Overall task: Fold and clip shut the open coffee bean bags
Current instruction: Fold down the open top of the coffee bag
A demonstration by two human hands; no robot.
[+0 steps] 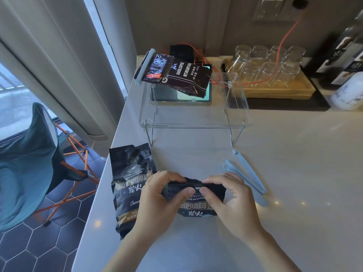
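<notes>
A dark coffee bean bag (198,208) stands on the white counter in front of me, its top folded over. My left hand (159,199) and my right hand (231,201) both pinch the folded top edge, thumbs near the middle. A second dark bag (129,185) lies flat to the left with its top open and crumpled. A third bag (182,77) rests on a clear acrylic stand (237,107), with a pale blue clip (144,65) closed on its end. Two more pale blue clips (247,177) lie on the counter just right of my right hand.
A wooden tray (279,91) of upturned glasses stands at the back right, with an orange cable (282,44) running over it. A tablet (194,99) lies under the stand. The counter's left edge drops to a tiled floor with a teal folding chair (29,163).
</notes>
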